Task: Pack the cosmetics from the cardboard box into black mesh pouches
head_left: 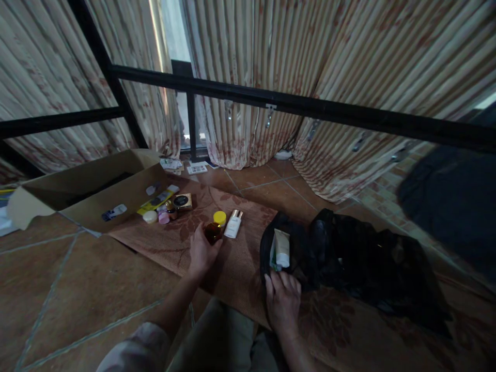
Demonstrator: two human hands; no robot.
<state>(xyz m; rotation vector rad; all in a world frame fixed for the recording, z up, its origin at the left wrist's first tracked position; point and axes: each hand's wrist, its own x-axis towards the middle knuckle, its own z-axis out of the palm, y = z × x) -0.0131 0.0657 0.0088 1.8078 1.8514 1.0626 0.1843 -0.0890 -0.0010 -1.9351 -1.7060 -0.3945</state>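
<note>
Maybe halfway, I'd say: left hand (201, 253) clamped on an amber jar (213, 232) left of the black bag (349, 258), right hand (282, 299) gripping its rim, tube (281, 248) waiting inside.

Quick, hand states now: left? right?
The left hand is closed around the amber bottle with the yellow cap.
The right hand is closed on the near rim of the black bag.
</note>
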